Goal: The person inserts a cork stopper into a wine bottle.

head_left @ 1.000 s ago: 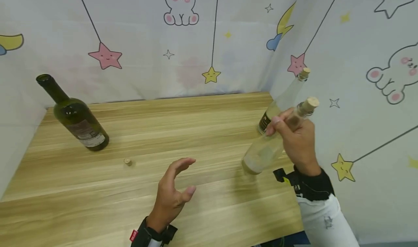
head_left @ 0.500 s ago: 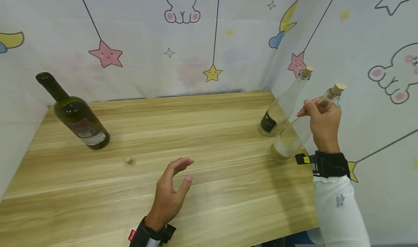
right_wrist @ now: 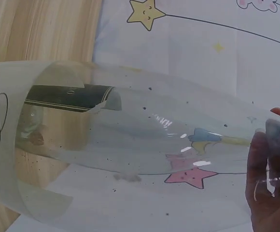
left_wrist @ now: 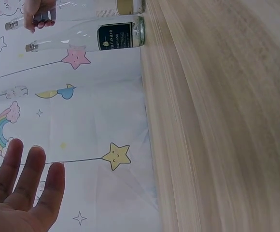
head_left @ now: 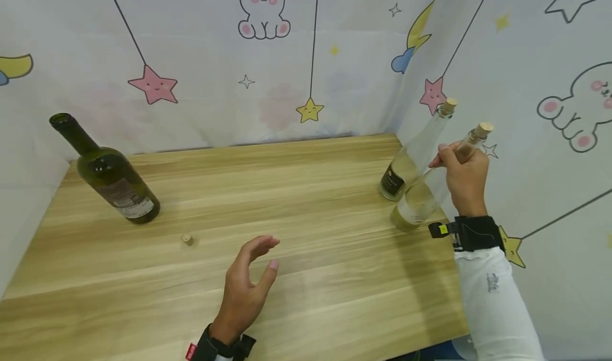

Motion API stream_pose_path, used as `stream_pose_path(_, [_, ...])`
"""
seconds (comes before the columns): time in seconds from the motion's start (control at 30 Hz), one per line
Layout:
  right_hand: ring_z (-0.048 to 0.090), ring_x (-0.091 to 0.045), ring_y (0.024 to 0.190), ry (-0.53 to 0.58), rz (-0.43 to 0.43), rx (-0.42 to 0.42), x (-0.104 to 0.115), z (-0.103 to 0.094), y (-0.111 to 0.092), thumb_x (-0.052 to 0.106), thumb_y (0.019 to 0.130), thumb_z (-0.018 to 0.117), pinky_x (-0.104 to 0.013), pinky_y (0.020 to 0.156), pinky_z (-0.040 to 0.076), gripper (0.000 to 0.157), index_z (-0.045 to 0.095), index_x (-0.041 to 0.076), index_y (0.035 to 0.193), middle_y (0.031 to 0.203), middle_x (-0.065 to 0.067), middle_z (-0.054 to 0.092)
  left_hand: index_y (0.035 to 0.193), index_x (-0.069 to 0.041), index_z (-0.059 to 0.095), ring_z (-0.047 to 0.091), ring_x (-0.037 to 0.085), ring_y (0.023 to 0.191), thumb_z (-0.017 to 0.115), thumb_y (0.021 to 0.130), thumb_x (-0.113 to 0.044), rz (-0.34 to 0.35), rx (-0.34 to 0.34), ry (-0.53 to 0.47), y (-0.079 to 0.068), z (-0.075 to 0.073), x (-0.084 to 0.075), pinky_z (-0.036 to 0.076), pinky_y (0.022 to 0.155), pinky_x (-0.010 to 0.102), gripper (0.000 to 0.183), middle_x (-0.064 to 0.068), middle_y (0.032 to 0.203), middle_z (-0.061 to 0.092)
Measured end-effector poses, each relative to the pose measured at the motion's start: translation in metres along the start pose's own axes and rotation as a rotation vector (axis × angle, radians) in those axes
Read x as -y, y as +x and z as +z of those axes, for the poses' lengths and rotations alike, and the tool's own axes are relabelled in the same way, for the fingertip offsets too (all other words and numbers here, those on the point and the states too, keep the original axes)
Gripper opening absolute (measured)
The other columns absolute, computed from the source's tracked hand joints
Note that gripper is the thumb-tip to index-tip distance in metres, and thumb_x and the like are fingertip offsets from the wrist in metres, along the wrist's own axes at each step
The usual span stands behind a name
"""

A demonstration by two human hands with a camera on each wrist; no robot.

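My right hand point(head_left: 466, 180) grips the neck of a clear glass bottle point(head_left: 416, 204) at the table's right side, with a cork point(head_left: 484, 130) in its mouth. Its base looks set down on the wood. Just behind it stands a second corked clear bottle point(head_left: 393, 183), whose dark label point(left_wrist: 115, 36) faces the left wrist view. In the right wrist view, the held bottle point(right_wrist: 145, 121) fills much of the picture, and the second one shows through its glass. Over the front middle of the table, my left hand point(head_left: 246, 289) holds nothing, its fingers loosely bent and thumb apart.
On the left stands a dark green wine bottle point(head_left: 117, 183) without a visible stopper. A small loose cork point(head_left: 187, 239) lies to its right on the wooden table point(head_left: 287, 191). A white printed curtain point(head_left: 205, 85) hangs along the back and right side.
My right hand has carried the clear bottle right and back, beside the other clear one, where it has come down on the table. My left hand has barely shifted.
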State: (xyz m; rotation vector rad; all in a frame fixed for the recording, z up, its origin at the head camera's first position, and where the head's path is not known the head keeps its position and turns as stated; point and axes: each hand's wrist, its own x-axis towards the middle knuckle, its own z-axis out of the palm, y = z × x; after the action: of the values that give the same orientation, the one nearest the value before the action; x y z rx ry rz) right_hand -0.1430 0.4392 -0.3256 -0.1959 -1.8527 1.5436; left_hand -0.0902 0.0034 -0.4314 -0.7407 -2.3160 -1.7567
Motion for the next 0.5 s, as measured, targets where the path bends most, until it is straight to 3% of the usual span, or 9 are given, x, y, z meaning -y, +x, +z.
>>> stream_pose_path(0.23, [0.069, -0.015, 0.058, 0.011, -0.003, 0.009, 0.001, 0.001, -0.001, 0.001, 0.093, 0.067, -0.018, 0.074, 0.058, 0.019, 0.063, -0.003, 0.075, 0.068, -0.006, 0.067, 0.138, -0.011, 0.051, 0.059, 0.024, 0.121, 0.067, 0.092, 0.003, 0.001, -0.031, 0.006, -0.002, -0.004, 0.004, 0.043, 0.105, 0.019, 0.051, 0.008, 0.129, 0.064])
stream_pose_path(0.33, [0.07, -0.015, 0.065, 0.015, 0.045, 0.046, 0.001, -0.001, -0.001, 0.003, 0.092, 0.071, -0.019, 0.079, 0.055, 0.014, 0.066, -0.001, 0.079, 0.073, -0.005, 0.069, 0.138, -0.012, 0.051, 0.059, 0.023, 0.121, 0.067, 0.092, 0.003, 0.001, -0.036, 0.004, -0.003, -0.006, 0.005, 0.043, 0.105, 0.018, 0.051, 0.009, 0.129, 0.064])
stream_pose_path(0.43, [0.071, -0.015, 0.08, -0.006, 0.117, 0.092, 0.0, -0.008, -0.004, 0.008, 0.09, 0.075, -0.018, 0.084, 0.05, 0.01, 0.069, 0.001, 0.094, 0.082, -0.003, 0.072, 0.138, -0.011, 0.051, 0.059, 0.024, 0.121, 0.067, 0.091, 0.004, 0.006, -0.036, 0.004, -0.003, -0.008, 0.005, 0.043, 0.105, 0.018, 0.052, 0.009, 0.129, 0.064])
stream_pose_path(0.5, [0.068, -0.015, 0.098, -0.017, 0.156, 0.098, 0.001, -0.014, -0.009, 0.009, 0.089, 0.076, -0.016, 0.087, 0.049, 0.026, 0.066, 0.004, 0.112, 0.098, -0.003, 0.073, 0.138, -0.01, 0.051, 0.059, 0.024, 0.121, 0.067, 0.091, 0.005, 0.005, -0.035, 0.01, -0.003, -0.01, 0.006, 0.042, 0.105, 0.017, 0.052, 0.008, 0.129, 0.064])
